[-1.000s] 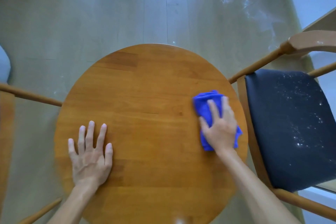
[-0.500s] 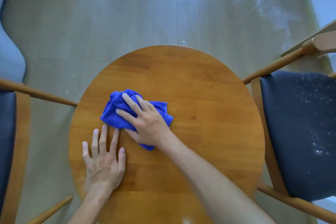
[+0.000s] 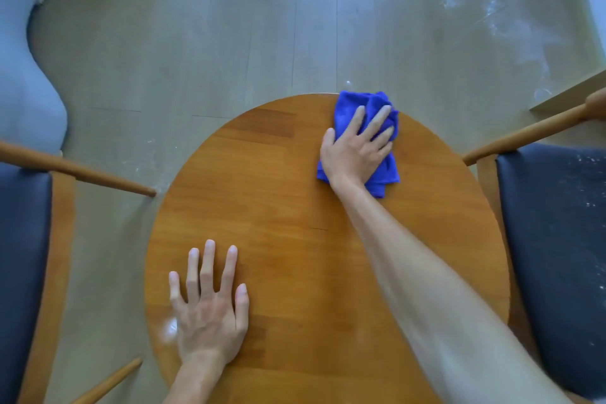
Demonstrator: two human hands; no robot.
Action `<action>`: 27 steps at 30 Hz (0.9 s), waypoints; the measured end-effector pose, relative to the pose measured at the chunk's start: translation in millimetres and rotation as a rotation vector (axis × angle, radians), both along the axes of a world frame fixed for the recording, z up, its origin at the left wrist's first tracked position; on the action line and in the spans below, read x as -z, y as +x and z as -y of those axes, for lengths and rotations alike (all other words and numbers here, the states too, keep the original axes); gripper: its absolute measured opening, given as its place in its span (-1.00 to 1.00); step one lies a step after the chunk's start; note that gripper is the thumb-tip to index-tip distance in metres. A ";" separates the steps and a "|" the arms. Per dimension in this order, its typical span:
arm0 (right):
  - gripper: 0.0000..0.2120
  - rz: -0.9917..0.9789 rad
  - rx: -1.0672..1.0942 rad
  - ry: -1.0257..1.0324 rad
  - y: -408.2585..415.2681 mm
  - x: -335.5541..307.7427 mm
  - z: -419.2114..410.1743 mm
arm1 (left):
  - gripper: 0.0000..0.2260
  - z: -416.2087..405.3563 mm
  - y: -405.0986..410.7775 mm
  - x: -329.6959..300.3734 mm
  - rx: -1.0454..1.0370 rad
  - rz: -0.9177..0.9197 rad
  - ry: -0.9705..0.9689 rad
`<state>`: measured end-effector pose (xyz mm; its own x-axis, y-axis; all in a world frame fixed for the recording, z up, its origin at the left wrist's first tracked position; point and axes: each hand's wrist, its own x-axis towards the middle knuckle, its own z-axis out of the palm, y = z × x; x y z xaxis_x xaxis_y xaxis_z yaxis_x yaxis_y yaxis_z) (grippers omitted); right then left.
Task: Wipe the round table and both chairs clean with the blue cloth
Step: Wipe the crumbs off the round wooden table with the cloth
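Soft, cool daylight fills the wide-angle view, leaving a pale sheen on the floor (image 3: 328, 10) and a small glare spot on the table (image 3: 170, 326), while edges bow outward and the near forearm (image 3: 459, 321) looks blurred.

Both dark-cushioned wooden chairs — left (image 3: 23, 272), right (image 3: 557, 256) — run off the side edges; the bunched blue cloth (image 3: 367, 105) lies partly hidden under the right hand (image 3: 354, 154).

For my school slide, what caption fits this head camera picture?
Right hand presses blue cloth at round table's far edge.
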<state>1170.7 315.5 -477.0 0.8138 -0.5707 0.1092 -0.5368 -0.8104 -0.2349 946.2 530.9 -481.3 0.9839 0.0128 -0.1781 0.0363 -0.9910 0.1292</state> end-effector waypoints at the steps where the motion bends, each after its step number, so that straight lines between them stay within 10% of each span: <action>1: -0.34 0.004 -0.114 -0.009 -0.8 -0.3 -30.4 | -0.49 0.8 -0.5 -0.7 0.000 -0.006 -0.003; 8: -0.46 -0.004 -1.326 0.033 -10.3 0.0 -30.5 | -0.49 -0.6 -1.9 1.1 -0.016 0.087 -0.028; 17: -0.49 -0.011 -0.320 -0.045 -133.3 -11.6 208.1 | -0.47 3.8 -1.5 -0.7 -0.040 0.056 -0.046; 23: -0.45 -0.059 0.135 -0.002 -300.9 -7.7 120.2 | -0.45 4.4 -0.2 -3.8 -0.018 0.044 -0.005; 27: -0.42 -0.087 0.337 0.200 -269.3 -13.4 12.5 | -0.46 3.8 -0.1 -3.0 0.003 0.028 0.002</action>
